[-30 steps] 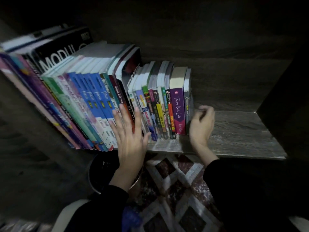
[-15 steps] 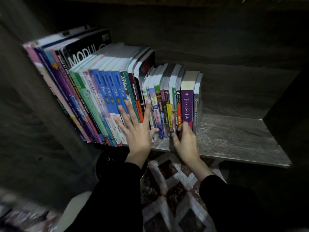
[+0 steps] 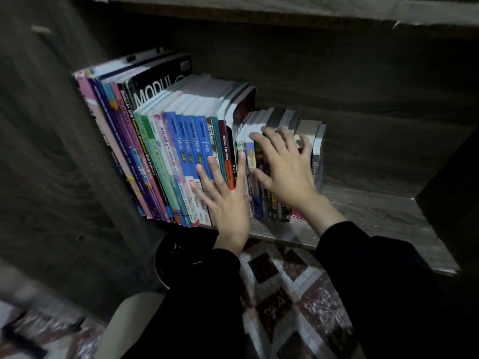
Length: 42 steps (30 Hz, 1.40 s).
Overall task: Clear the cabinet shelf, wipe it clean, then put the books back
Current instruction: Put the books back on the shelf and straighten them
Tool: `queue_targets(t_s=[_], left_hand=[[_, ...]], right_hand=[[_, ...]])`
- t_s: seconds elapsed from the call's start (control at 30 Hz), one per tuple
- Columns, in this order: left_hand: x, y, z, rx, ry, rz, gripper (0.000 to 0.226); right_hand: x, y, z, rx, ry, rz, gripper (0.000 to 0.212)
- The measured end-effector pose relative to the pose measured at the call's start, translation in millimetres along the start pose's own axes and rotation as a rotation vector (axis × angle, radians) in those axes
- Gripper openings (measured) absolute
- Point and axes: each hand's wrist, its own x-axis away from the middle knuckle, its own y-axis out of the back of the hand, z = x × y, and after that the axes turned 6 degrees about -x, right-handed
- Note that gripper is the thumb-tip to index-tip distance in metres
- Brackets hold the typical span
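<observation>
Books (image 3: 197, 141) are stood in a leaning row at 10 o'clock on the shelf (image 3: 368, 216). Left hand (image 3: 228, 200) and right hand (image 3: 287, 172) are laid flat on spines, fingers spread, nothing gripped. Risk: unsupported right end toppling toward 3 o'clock if pressure is released.

Dim light here, the whole scene sits in shadow. A dark grey-brown wood-grain cabinet side panel (image 3: 51, 161) fills the left, and the matching wood-grain back wall (image 3: 350, 81) runs behind. Overhead, the pale worn edge of an upper wooden board (image 3: 285, 7) catches some light. Down below, a tiled floor (image 3: 293, 288) shows dark red squares framed by white diamond bands, blurred at lower left.
</observation>
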Motion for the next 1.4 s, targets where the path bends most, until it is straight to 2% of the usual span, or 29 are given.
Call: queue_targets(t_s=[0.2, 0.4, 0.5, 0.57, 0.67, 0.73, 0.83, 0.9, 0.93, 1.03, 1.13, 1.2, 1.3, 1.4], left_hand=[[-2.4, -5.1, -6.1, 0.02, 0.074, -0.02, 0.118], [-3.0, -4.1, -7.1, -0.023, 0.094, 0.015, 0.119], [-3.3, -1.6, -10.0, -0.015, 0.135, 0.04, 0.121], [-4.4, -0.1, -10.8, -0.026, 0.141, 0.063, 0.124], [-5.2, 2.0, -10.0, -0.003, 0.133, 0.074, 0.127], [1.6, 9.2, -10.0, 0.07, 0.092, 0.071, 0.119], [27.3, 31.2, -13.4, 0.289, -0.098, 0.146, 0.08], [40.1, 41.9, -18.1, 0.548, -0.172, 0.336, 0.066], [41.0, 44.5, -20.1, 0.669, -0.144, 0.449, 0.062], [34.7, 42.7, -27.9, 0.772, -0.044, 0.644, 0.073], [26.7, 45.8, -36.9, 0.84, -0.001, 0.749, 0.078], [26.1, 46.5, -38.6, 0.833, -0.008, 0.778, 0.083], [26.4, 47.4, -34.2, 0.82, -0.069, 0.762, 0.087], [26.2, 50.6, -32.8, 0.787, -0.114, 0.782, 0.087]], right_hand=[[-0.4, 1.8, 2.7, 0.013, -0.023, 0.02, 0.066], [-1.0, 5.5, 2.7, 0.083, -0.016, 0.087, 0.078], [15.9, 2.6, 4.5, 0.104, -0.026, -0.06, 0.083], [42.2, -4.5, 8.2, -0.016, -0.074, -0.243, 0.072], [88.6, -22.7, 16.6, -0.296, -0.361, -0.34, 0.048], [112.9, -36.7, 24.2, -0.493, -0.555, -0.272, 0.044], [135.4, -54.9, 33.1, -0.587, -0.587, -0.076, 0.064], [138.8, -65.6, 34.5, -0.58, -0.551, 0.092, 0.071], [137.7, -69.9, 33.1, -0.537, -0.529, 0.173, 0.072], [127.2, -71.1, 30.5, -0.344, -0.483, 0.356, 0.071], [122.6, -71.8, 32.6, -0.239, -0.477, 0.404, 0.07], [122.7, -78.8, 34.0, -0.157, -0.477, 0.443, 0.079], [121.8, -79.9, 34.5, -0.203, -0.5, 0.419, 0.092], [130.1, -73.1, 26.6, -0.342, -0.459, 0.312, 0.07]])
